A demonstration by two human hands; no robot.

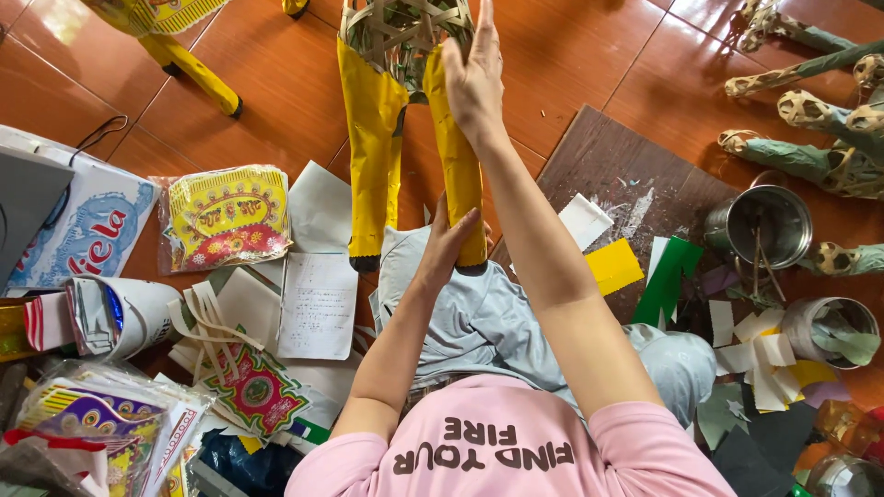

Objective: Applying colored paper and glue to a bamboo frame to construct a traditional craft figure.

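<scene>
A: What are the hands doing, starting close in?

B: The left hand (pixel 448 241) is wrapping its fingers around the lower end of a yellow paper-covered leg (pixel 458 166), just above its black foot, at about six o'clock from the figure; the right hand (pixel 473 78) is lying flat and open, fingers stretched, pressing on the top of that same leg at twelve o'clock, where it is meeting the woven bamboo frame (pixel 405 32).

A: And where is the figure sitting?

B: It is standing on the tiled floor straight ahead of the person's knees; its second yellow leg (pixel 371 147) is hanging just beside the held one, at nine o'clock from it.

A: Any containers?

B: At three o'clock from the left hand, a metal tin (pixel 762 225) is resting on the edge of a dark board (pixel 626 175); thin sticks are leaning inside it; nearer, at four o'clock, a smaller tin (pixel 833 327) is holding crumpled greenish paper; a heap of paper scraps (pixel 760 354) is lying just beside it.

A: And the left side?

B: At nine o'clock, a clear bag of printed gold-and-red paper (pixel 226 218) is lying on the floor; farther off, at two o'clock, green-wrapped bamboo limbs (pixel 810 156) are lying together.
</scene>
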